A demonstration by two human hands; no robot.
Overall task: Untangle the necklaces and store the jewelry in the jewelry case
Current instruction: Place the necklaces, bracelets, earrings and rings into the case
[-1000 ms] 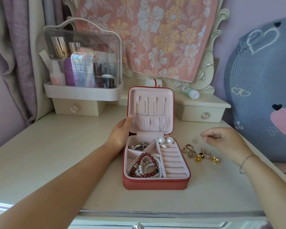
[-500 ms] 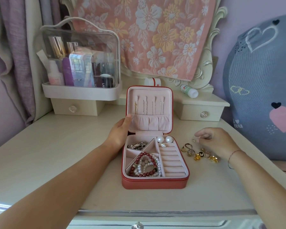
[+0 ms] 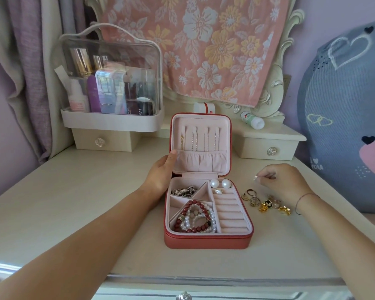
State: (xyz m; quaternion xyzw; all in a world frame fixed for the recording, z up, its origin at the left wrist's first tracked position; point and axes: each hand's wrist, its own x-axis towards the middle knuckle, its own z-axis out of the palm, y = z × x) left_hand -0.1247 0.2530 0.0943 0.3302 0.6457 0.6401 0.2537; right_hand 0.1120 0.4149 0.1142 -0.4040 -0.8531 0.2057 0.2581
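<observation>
— How was the left arm lying?

— It stretched forward across the dresser top (image 3: pixel 74 202), nearly straight. The left hand (image 3: pixel 160 176) gripped the left edge of the lid (image 3: pixel 200 124) of the jewelry case (image 3: pixel 208 241): the thumb lay on the pink lining and the fingers were hidden behind it. The lid stood upright.

— And the case itself?

— Open, just right of that hand, between the two hands. Thin necklaces (image 3: pixel 195 141) hung in the lid beside the thumb. In the tray below sat beaded bracelets (image 3: pixel 195 219), a dark tangled chain (image 3: pixel 183 190) and two pearl earrings (image 3: pixel 220 183).

— The right arm?

— It was bent in from the right, wrist raised, with a thin cord round it. The right hand (image 3: pixel 286 182) hung palm down above the dresser, fingers curled, thumb and forefinger tips drawn together.

— Holding anything?

— I couldn't tell; anything between the tips was too small to make out.

— What lay near it?

— Loose rings (image 3: pixel 266 202), just beneath and beside it, between that hand and the case.
</observation>
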